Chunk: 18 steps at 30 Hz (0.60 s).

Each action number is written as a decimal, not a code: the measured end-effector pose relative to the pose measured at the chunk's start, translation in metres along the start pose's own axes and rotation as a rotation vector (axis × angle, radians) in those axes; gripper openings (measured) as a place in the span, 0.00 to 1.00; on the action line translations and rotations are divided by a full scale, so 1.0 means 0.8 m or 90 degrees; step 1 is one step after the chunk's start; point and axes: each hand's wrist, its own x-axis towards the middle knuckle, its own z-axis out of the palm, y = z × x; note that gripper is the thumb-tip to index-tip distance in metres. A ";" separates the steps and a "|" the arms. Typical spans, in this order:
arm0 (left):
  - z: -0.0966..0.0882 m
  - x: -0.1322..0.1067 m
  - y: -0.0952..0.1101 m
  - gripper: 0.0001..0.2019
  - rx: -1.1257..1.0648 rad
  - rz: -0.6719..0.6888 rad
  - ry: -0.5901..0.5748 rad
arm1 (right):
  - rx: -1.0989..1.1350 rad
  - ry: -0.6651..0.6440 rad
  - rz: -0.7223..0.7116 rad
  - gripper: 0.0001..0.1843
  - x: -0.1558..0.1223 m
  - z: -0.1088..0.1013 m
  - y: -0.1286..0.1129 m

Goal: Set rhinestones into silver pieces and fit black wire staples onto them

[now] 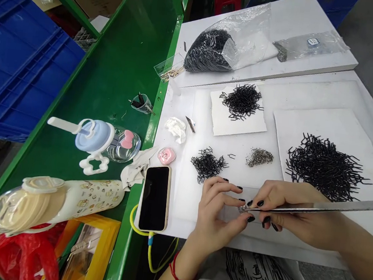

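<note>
My left hand (217, 211) is bent at the edge of the white work surface, its thumb and index fingertip pinched on a small shiny piece (242, 209) too tiny to make out. In my right hand (298, 212) lies a long slim metal tool (341, 207) with a rounded rear end pointing right; its front reaches the small piece, and my right fingertips touch there too. Just beyond my hands are a small heap of black bent wire pieces (208, 165) and a scatter of tiny metallic bits (260, 157). A larger heap of black wire pieces (327, 169) lies beyond my right hand.
Another wire heap (242, 100) rests on white paper. Behind it are a filled plastic bag (211, 50) and a flatter bag (311, 44). On the left are a phone (155, 198), crumpled tissue (176, 129), a blade (190, 124), a blue-lidded bottle (96, 136) and a tumbler (91, 197).
</note>
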 end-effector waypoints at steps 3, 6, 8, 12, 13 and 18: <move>0.000 0.000 0.001 0.07 0.000 0.002 0.002 | -0.013 -0.009 -0.020 0.06 0.000 0.001 0.000; 0.001 0.000 0.001 0.08 0.001 0.005 0.001 | -0.030 -0.012 -0.020 0.08 0.000 0.001 -0.002; 0.001 0.000 0.001 0.08 0.002 0.004 0.002 | -0.039 -0.016 -0.023 0.09 -0.001 0.000 -0.003; 0.002 0.001 0.001 0.08 0.001 0.002 0.004 | -0.047 -0.023 -0.030 0.08 -0.001 -0.002 -0.004; 0.002 0.001 0.001 0.08 0.001 0.003 0.004 | -0.050 -0.023 -0.030 0.08 -0.001 -0.002 -0.004; 0.002 0.001 0.001 0.08 0.001 0.005 0.002 | -0.058 -0.029 -0.030 0.08 0.000 -0.002 -0.003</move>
